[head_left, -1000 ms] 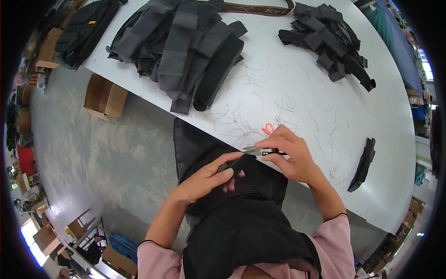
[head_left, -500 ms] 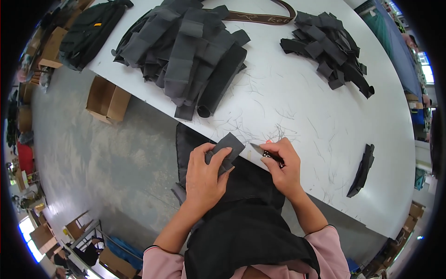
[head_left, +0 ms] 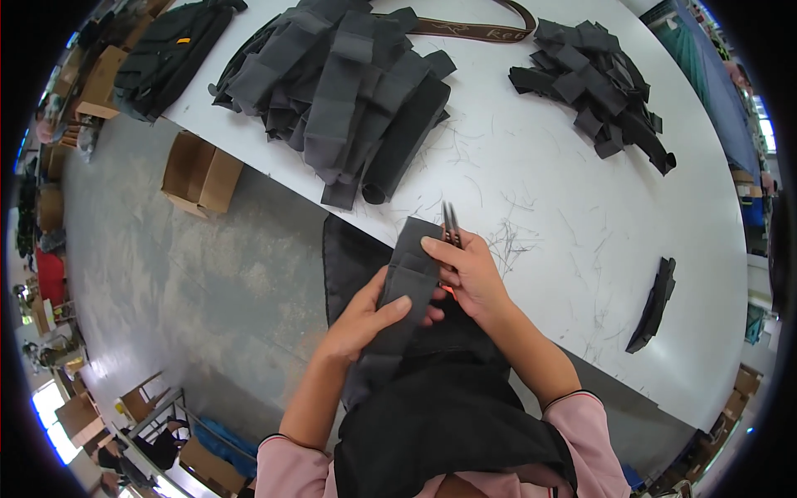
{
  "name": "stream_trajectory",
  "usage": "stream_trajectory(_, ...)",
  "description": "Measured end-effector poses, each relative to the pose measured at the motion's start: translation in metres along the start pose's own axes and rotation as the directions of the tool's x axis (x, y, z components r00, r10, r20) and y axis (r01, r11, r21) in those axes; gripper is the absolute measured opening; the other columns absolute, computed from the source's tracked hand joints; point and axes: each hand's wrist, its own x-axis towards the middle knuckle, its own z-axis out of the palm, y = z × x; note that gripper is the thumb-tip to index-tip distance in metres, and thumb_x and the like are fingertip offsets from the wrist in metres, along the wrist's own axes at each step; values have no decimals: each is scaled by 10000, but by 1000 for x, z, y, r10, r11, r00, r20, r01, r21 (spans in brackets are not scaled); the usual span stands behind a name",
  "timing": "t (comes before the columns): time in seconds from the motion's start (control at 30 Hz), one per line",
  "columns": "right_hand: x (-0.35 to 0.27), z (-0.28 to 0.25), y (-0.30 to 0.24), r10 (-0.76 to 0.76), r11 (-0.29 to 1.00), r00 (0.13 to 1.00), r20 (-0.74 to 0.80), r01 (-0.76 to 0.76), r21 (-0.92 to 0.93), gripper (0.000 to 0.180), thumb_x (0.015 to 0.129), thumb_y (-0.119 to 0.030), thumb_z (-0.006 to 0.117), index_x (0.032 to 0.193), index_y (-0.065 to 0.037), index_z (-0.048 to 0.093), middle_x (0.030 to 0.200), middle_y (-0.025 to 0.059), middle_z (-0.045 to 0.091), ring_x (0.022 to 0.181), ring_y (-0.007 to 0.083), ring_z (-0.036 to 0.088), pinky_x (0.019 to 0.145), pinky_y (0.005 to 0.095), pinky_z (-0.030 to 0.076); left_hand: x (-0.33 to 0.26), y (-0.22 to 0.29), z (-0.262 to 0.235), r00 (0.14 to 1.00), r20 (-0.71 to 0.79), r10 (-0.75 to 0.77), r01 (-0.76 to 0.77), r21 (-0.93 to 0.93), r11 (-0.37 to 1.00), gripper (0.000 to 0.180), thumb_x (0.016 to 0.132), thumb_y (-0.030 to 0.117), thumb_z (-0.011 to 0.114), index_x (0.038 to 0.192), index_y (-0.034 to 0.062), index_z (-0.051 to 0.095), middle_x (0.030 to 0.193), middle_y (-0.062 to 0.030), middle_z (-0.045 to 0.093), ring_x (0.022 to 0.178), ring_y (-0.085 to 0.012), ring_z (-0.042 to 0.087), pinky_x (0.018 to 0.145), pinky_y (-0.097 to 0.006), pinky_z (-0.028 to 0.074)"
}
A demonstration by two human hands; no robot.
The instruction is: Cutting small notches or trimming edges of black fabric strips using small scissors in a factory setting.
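A strip of dark grey fabric (head_left: 411, 278) with stitched folds stretches between my hands over my lap, just off the table's near edge. My left hand (head_left: 365, 315) grips its lower part, thumb on top and fingers beneath. Pinching the strip's upper right edge under the thumb is my right hand (head_left: 469, 274). That same hand keeps a pair of thread snips (head_left: 451, 224) in its palm, blades pointing away from me. Most of the snips' handle is hidden by the fingers.
On the white table (head_left: 498, 158) lie a large pile of grey strips (head_left: 340, 91), a smaller pile (head_left: 594, 83), one short folded strip (head_left: 652, 303), a brown strap (head_left: 465, 29) and thread scraps (head_left: 510, 241). A black backpack (head_left: 166, 58) rests far left. An open cardboard box (head_left: 199, 174) stands beside the table.
My right hand has moved left and taken hold of the strip's edge, its snips now pointing away. The strip is drawn out longer, and my left hand has shifted lower on it.
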Motion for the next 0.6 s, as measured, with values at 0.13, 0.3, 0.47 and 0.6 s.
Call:
stream_trajectory(0.13, -3, -5, 17, -555, 719, 831, -37, 457, -524, 240, 845, -79, 634, 1043, -13, 514, 808, 19, 523, 609, 68, 479, 521, 195, 388, 7, -8, 16, 981, -196, 14, -19, -26, 999, 374, 956, 179, 474, 1237, -5, 310, 1104, -224, 579, 833, -295, 656, 724, -349, 547)
stream_trajectory(0.3, -42, -21, 18, -750, 150, 606, 266, 547, -824, 270, 765, 9, 654, 1019, -23, 567, 834, 98, 537, 611, 175, 542, 514, 251, 435, 4, -6, 18, 969, -245, 20, -46, -98, 994, 337, 956, 146, 445, 1209, -1, 279, 1052, -221, 572, 810, -303, 656, 704, -360, 553)
stream_trajectory(0.47, -39, -20, 21, -753, -42, 528, 394, 558, -829, 271, 686, -14, 706, 945, -37, 630, 725, 68, 532, 557, 201, 535, 471, 292, 419, 7, -3, 21, 969, -246, 1, -25, -97, 995, 306, 935, 91, 430, 1184, -6, 282, 1028, -205, 569, 808, -299, 656, 682, -360, 556)
stream_trajectory(0.6, -38, -18, 20, -741, -49, 527, 416, 576, -816, 280, 675, -7, 708, 944, -36, 636, 711, 71, 529, 556, 206, 534, 471, 294, 416, 5, -5, 22, 968, -252, 2, -6, -16, 1000, 279, 920, 64, 433, 1161, 5, 305, 1011, -177, 584, 797, -252, 649, 656, -328, 549)
